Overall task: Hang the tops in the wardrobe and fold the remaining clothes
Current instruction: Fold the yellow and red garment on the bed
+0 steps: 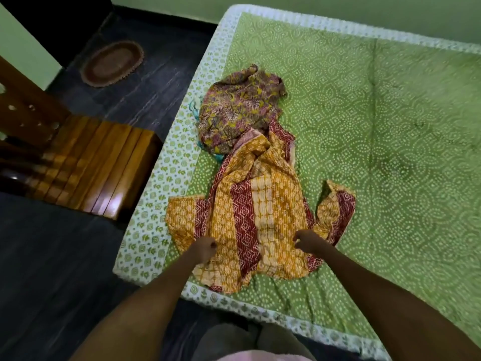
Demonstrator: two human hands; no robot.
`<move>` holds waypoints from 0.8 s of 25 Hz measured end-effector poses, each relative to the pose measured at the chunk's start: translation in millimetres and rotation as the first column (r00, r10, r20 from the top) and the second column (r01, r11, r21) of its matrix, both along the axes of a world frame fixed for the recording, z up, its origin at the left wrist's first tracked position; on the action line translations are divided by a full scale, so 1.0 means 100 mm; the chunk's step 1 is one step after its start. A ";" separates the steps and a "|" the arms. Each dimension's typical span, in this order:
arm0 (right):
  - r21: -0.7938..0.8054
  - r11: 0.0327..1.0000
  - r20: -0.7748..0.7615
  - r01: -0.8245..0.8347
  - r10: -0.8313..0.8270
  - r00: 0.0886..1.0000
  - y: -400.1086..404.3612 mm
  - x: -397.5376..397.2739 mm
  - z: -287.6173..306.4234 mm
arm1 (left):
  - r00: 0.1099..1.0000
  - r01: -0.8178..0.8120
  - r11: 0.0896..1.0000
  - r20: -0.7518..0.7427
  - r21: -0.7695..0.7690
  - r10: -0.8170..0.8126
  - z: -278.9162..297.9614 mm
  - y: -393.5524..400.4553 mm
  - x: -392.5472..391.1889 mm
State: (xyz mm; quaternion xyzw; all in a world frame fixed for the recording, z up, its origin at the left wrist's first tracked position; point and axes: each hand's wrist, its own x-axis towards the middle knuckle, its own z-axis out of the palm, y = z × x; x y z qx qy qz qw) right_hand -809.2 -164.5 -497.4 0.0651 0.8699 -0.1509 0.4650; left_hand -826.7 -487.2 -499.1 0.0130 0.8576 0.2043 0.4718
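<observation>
A yellow top with dark red patterned stripes lies spread on the green bed, its sleeves out to both sides. Behind it sits a crumpled purple and yellow floral garment. My left hand is curled at the top's left shoulder and seems to pinch the cloth. My right hand is over the right shoulder with fingers curled; whether it holds cloth is unclear.
The bedcover has a white printed border along its near and left edges. A wooden chair stands left of the bed on the dark floor. An oval brown mat lies further back.
</observation>
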 end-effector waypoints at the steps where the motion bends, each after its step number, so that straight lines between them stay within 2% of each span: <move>1: -0.042 0.996 -0.038 0.073 -0.075 0.996 -0.02 -0.10 -0.08 | 0.995 -0.096 0.995 -0.016 0.034 0.097 -0.06 0.06 -0.13; 3: -0.105 0.964 -0.116 0.245 -0.256 0.960 -0.04 -0.27 -0.23 | 0.943 -0.317 0.941 -0.065 0.119 0.326 -0.20 0.20 -0.39; 5: -0.144 0.900 -0.164 0.411 -0.432 0.887 0.00 -0.40 -0.48 | 0.846 -0.506 0.853 -0.121 0.130 0.520 -0.43 0.30 -0.58; 8: -0.183 0.800 -0.286 0.572 -0.600 0.747 0.10 -0.52 -0.82 | 0.738 -0.653 0.749 -0.132 0.108 0.662 -0.77 0.39 -0.80; 11: -0.135 0.673 -0.334 0.727 -0.722 0.607 0.22 -0.61 -1.06 | 0.727 -0.665 0.746 -0.202 0.029 0.656 -1.04 0.40 -0.91; 13: -0.170 0.613 -0.323 0.772 -0.775 0.544 0.34 -0.69 -1.32 | 0.666 -0.731 0.682 -0.224 -0.006 0.712 -1.17 0.44 -0.97; 16: -0.196 0.577 -0.313 0.793 -0.803 0.507 0.52 -0.76 -1.78 | 0.611 -0.778 0.618 -0.365 -0.112 0.702 -1.38 0.46 -1.03; 19: -0.242 0.471 -0.186 0.848 -0.881 0.436 0.38 -0.95 -1.50 | 0.572 -0.814 0.577 -0.270 -0.065 0.775 -1.39 0.50 -1.05; 20: -0.297 0.399 -0.108 0.868 -0.917 0.384 0.34 -0.99 -1.42 | 0.560 -0.822 0.567 -0.241 -0.048 0.792 -1.38 0.53 -1.04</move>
